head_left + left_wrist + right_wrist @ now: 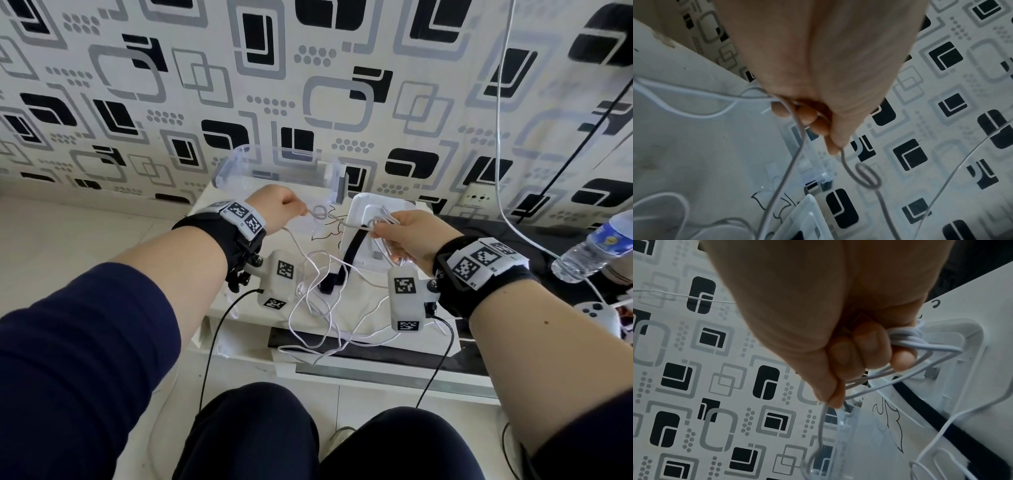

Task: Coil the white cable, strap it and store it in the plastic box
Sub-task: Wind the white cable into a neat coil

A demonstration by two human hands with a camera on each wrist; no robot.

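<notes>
A thin white cable lies in loose tangled loops over the white table top. My left hand pinches a stretch of it, and a small loop hangs just past the fingertips. My right hand grips a bundle of several coiled turns and pinches the strand running toward the left hand. The clear plastic box stands open behind both hands, against the wall. Its white lid lies under my right hand, and a black strap lies across that lid.
A plastic water bottle lies at the right on a dark surface. Another white cord hangs down the patterned wall at the right. A white controller sits near the right edge. Black sensor wires hang from both wrists over the table's front.
</notes>
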